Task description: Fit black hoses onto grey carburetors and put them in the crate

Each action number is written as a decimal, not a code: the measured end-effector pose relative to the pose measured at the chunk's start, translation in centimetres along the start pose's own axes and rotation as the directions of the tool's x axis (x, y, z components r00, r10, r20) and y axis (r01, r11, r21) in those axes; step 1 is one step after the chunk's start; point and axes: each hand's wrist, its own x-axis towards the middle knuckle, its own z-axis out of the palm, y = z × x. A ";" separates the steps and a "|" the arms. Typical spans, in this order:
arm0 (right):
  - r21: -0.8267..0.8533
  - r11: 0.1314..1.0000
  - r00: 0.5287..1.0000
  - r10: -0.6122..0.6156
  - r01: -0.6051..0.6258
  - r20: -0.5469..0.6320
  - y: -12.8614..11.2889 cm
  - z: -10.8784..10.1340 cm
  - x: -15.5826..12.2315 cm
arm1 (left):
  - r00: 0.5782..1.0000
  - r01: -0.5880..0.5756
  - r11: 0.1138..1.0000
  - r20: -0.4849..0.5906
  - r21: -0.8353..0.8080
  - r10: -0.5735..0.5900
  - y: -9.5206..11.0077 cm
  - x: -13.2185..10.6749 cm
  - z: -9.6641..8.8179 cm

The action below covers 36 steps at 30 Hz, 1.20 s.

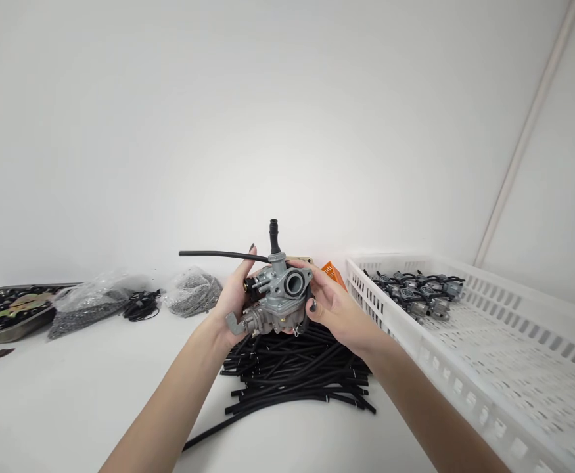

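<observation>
Between my two hands is a grey metal carburetor (pixel 278 299), held up above the table with its round bore facing me. A black rubber cap stands up from its top, and a thin black hose (pixel 213 253) sticks out to the left. My left hand (pixel 232 299) is closed around the carburetor's left side, its thumb pointing up by the hose. On the right side, my right hand (pixel 334 305) grips the body, thumb in front and fingers behind. Below the carburetor lies a pile of cut black rubber hoses (pixel 301 374).
At right, a white slotted plastic crate (pixel 464 381) holds several carburetors (pixel 415 292) at its far end. To the left are a metal tray (pixel 16 335) of small black parts, clear bags of small parts (pixel 94 305) and a black bundle (pixel 142 304). An orange basket (pixel 334 272) shows behind my right hand.
</observation>
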 end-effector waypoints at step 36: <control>-0.435 0.898 0.958 -0.064 -0.066 -0.278 1.6 0.2 0.1 | 0.734 -0.592 0.742 -0.171 0.314 0.658 -2.4 2.5 -0.7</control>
